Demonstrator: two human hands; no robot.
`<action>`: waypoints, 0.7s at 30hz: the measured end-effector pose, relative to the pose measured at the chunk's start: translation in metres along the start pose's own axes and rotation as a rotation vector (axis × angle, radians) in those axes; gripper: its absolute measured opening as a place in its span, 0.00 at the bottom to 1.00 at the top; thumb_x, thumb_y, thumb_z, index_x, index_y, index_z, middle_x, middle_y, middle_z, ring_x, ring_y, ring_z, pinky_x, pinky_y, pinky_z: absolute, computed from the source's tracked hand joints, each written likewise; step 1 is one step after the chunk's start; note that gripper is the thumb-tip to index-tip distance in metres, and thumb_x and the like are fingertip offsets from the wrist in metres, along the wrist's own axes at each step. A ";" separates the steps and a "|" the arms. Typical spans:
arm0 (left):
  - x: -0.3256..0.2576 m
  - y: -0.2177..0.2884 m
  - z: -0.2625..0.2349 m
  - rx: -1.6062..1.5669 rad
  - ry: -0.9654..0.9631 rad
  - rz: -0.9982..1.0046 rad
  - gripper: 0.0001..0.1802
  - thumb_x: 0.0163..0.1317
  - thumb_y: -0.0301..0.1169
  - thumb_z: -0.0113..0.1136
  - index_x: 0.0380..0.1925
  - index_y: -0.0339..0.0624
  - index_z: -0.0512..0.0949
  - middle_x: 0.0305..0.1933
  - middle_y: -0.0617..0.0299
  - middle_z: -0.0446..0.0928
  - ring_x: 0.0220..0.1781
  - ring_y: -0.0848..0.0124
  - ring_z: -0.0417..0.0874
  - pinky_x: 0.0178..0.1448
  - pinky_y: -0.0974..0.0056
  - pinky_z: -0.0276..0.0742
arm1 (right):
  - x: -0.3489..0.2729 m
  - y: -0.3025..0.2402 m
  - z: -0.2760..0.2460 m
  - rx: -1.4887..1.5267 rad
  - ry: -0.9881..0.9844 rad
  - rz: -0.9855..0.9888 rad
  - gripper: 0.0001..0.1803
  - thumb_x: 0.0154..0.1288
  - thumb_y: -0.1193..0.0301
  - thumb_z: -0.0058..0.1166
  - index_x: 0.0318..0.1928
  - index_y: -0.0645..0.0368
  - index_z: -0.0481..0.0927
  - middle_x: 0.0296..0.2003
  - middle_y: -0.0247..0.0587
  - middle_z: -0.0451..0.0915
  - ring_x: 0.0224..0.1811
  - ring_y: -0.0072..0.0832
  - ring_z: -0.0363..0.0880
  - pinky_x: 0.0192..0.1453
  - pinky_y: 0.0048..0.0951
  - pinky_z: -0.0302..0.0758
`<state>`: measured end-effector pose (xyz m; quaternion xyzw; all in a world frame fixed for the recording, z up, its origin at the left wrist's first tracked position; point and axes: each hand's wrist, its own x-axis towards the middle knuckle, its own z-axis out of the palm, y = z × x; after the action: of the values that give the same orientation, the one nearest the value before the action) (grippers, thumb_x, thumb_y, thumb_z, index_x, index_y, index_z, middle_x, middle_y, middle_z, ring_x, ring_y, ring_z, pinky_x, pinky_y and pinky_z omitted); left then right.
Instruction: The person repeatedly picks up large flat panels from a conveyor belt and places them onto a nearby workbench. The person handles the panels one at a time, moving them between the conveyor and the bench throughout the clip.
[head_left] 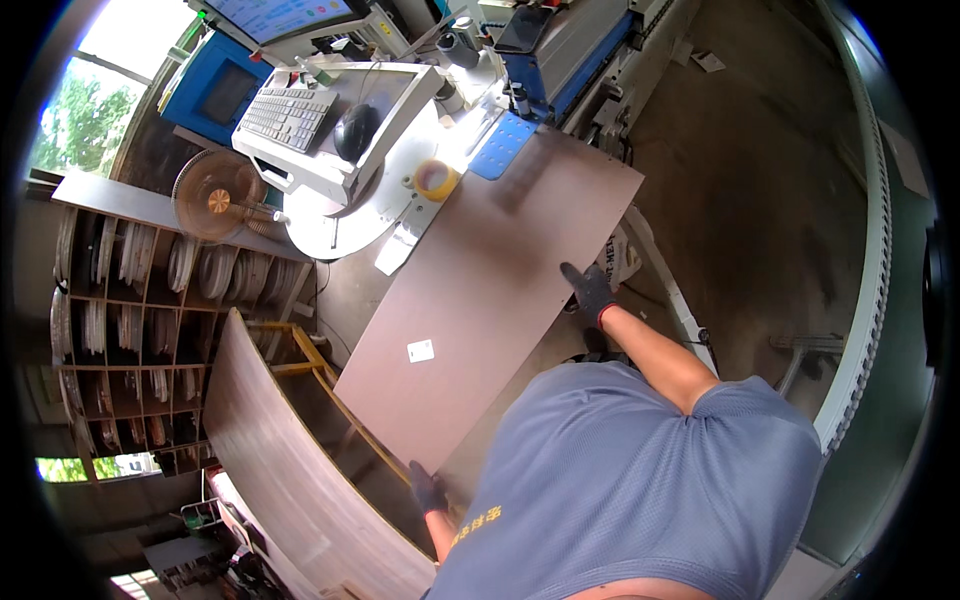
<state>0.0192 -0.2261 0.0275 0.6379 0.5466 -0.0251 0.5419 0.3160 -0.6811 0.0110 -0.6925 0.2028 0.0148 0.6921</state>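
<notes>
Item: large brown rectangular panel [480, 290], laid flat, running from the blue machine [570, 45] at its far end back toward my body. A small white label [421, 350] sits on its face near the left edge.

Left hand [428, 490], dark-gloved: at the panel's near corner, fingers curled onto the edge. The grip looks closed on the corner, though I cannot tell how much of the edge it wraps.

Right hand [590, 290], dark-gloved: fingers spread and pressed against the right long edge about midway along. An open, flat contact rather than a clasp.

Surroundings: roll of yellow tape [436, 180] just beside the panel's far left edge on a white table [335, 225]; keyboard [288, 115] and mouse [356, 130] on a tray above it; a second brown board [290, 470] leaning at my left beside a yellow frame [320, 370]; shelf of coiled strips [130, 330] further left.

Risks, as I judge them:
- Right hand only pushes, so the panel could slide or twist off to the left.
- The far left edge may sweep the tape off the table.
- The near corner could slip from the left glove, and the panel would drop against the yellow frame or the leaning board.
- Entry into the machine could be skewed if the two hands press unevenly.
</notes>
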 end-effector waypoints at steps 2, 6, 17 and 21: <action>-0.013 0.010 0.021 -0.135 -0.018 -0.057 0.23 0.67 0.54 0.48 0.34 0.45 0.74 0.23 0.68 0.65 0.18 0.78 0.63 0.20 0.73 0.58 | 0.020 0.004 -0.011 -0.038 0.049 -0.024 0.28 0.58 0.51 0.59 0.41 0.69 0.78 0.33 0.47 0.82 0.34 0.33 0.79 0.41 0.36 0.73; -0.023 0.019 0.049 -0.291 -0.122 -0.135 0.21 0.66 0.53 0.50 0.37 0.47 0.74 0.22 0.68 0.64 0.17 0.78 0.62 0.20 0.73 0.58 | 0.059 0.015 -0.033 -0.115 0.158 -0.026 0.28 0.58 0.51 0.60 0.39 0.69 0.80 0.33 0.47 0.82 0.34 0.33 0.79 0.41 0.36 0.73; -0.023 0.037 0.127 -0.220 -0.508 0.040 0.24 0.68 0.53 0.46 0.54 0.50 0.66 0.38 0.62 0.69 0.28 0.76 0.70 0.27 0.73 0.69 | 0.100 -0.036 -0.077 -0.027 0.309 -0.072 0.29 0.62 0.51 0.55 0.48 0.68 0.78 0.43 0.46 0.81 0.45 0.34 0.77 0.52 0.36 0.70; -0.017 0.041 0.154 -0.207 -0.644 0.140 0.25 0.64 0.57 0.52 0.44 0.47 0.69 0.25 0.63 0.69 0.21 0.75 0.69 0.21 0.74 0.66 | 0.076 -0.014 -0.047 0.017 0.164 -0.046 0.39 0.63 0.45 0.49 0.62 0.67 0.67 0.58 0.50 0.73 0.61 0.41 0.70 0.64 0.35 0.63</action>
<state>0.1284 -0.3409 0.0022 0.5749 0.3021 -0.1325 0.7488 0.3777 -0.7473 0.0033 -0.6900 0.2430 -0.0597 0.6791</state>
